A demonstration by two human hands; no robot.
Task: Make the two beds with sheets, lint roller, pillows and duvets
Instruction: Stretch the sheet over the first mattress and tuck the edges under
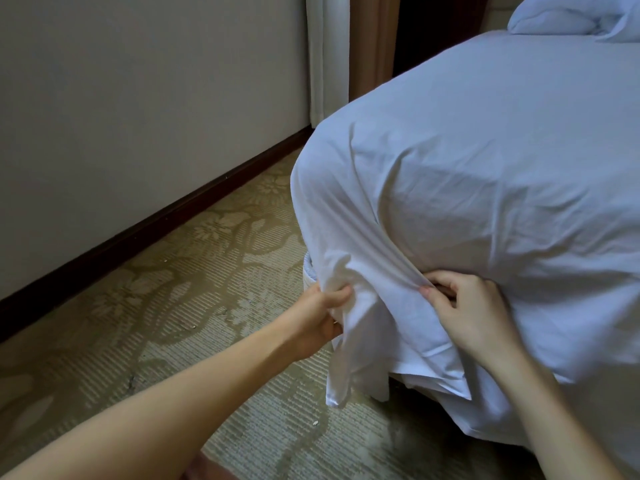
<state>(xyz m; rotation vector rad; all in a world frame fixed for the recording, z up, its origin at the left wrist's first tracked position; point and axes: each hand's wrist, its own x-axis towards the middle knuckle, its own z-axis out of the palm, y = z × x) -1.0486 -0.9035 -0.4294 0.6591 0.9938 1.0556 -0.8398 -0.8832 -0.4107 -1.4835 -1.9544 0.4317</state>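
While the sheet (485,168) already covers the top of the mattress (307,271), the near corner isn't tucked yet, so I'd guess this is the corner-folding bit on one of the beds. The left hand (323,315) grips a bunch of loose cloth hanging off the corner, fingers curled round it with the thumb on top. The right hand (474,313) pinches a tight fold just beside it on the side face, thumb and fingertips closed on the cloth. A loose tail of sheet dangles below both hands, close to the carpet (173,271), and a sliver of bare mattress peeks out just left of the left hand. A pillow (554,15) sits up at the far end, well apart from all this. What could go wrong, imo: creases fan up from the right-hand pinch, so a hard tug from either hand would probably drag the smooth top crooked or pull the far side loose. If the pinch lets go before the fold is shoved under, the whole corner likely flops open again, since the cloth looks thin and slippery. If that tail brushes the carpet it may pick up fluff, which means more lint roller work later. Can't tell if the other corners are tucked, they're out of view.
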